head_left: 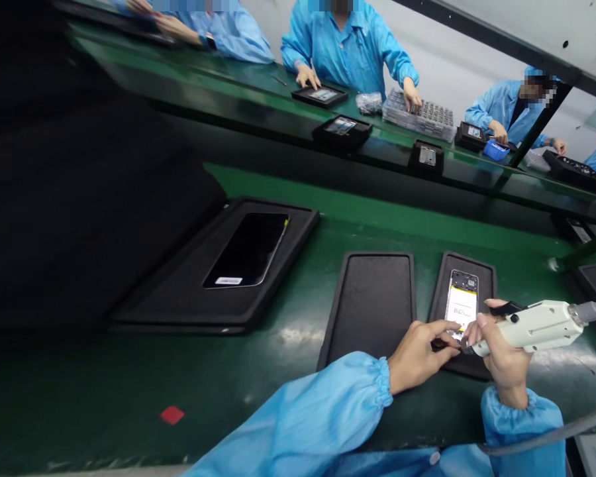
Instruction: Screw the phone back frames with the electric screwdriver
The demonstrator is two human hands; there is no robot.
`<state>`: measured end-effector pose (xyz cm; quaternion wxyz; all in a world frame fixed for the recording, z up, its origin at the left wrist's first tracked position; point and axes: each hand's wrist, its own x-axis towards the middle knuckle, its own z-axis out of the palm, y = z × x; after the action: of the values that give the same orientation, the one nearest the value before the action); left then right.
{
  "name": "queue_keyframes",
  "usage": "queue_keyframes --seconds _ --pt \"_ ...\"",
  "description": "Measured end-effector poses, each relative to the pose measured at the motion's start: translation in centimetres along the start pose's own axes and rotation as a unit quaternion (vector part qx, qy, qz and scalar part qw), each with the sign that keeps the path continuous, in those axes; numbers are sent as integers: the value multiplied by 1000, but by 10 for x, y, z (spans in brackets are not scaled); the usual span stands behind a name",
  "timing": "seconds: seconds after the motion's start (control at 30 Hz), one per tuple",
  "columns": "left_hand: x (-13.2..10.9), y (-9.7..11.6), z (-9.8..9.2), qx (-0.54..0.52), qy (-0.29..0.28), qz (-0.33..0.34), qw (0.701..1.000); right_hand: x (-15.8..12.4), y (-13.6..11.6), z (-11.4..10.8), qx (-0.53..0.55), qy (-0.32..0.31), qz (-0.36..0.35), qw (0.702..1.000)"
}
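An opened phone body (461, 305) with a white battery label lies in a black tray (487, 271) on the green belt. My left hand (420, 354) rests at the tray's lower edge, fingers curled and pinched at the phone's bottom end. My right hand (501, 358) is wrapped round a white electric screwdriver (531, 326), whose tip points at the phone's lower edge. A grey cable runs off the tool to the right.
An empty black tray (372, 305) lies left of the phone. A larger black tray (179, 291) holds a dark phone screen (248, 250). People in blue coats work at a far belt with more trays (342, 131). A red mark (171, 415) sits near me.
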<state>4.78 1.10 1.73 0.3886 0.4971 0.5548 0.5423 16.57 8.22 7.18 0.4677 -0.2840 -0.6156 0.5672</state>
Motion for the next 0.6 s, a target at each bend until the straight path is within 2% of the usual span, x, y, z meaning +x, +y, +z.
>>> queue_keyframes --seconds 0.23,0.4,0.6 --pt "1 2 1 -23 -5 -7 1000 -4 0 3 11 -4 19 1000" --pt "-1 3 1 -23 -4 11 1000 -3 -2 3 8 -23 15 1000" --pt "-1 4 -1 12 -5 -3 1000 -3 -7 2 -3 -2 11 1000"
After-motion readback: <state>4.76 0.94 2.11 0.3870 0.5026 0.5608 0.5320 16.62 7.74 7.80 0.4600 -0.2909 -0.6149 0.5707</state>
